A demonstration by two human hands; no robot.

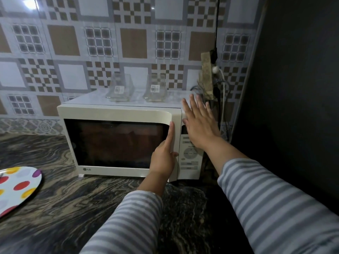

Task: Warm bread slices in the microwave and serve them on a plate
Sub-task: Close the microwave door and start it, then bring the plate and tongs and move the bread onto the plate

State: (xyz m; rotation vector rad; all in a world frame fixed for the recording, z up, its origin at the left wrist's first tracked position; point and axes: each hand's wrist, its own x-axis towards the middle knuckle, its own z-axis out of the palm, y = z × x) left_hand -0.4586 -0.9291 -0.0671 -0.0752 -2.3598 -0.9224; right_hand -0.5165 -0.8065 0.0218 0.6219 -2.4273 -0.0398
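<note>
Striped sleeves are reaching in, left hand (163, 156) fingers hooking the cream microwave's door (117, 142) edge, right hand (199, 123) flat and spread bracing its top corner, so probably pull gently.

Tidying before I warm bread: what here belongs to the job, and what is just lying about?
For the job: microwave, its door handle under the left hand, control panel, spotted plate.
Lying about: two glass dishes on top, wall cables.
</note>
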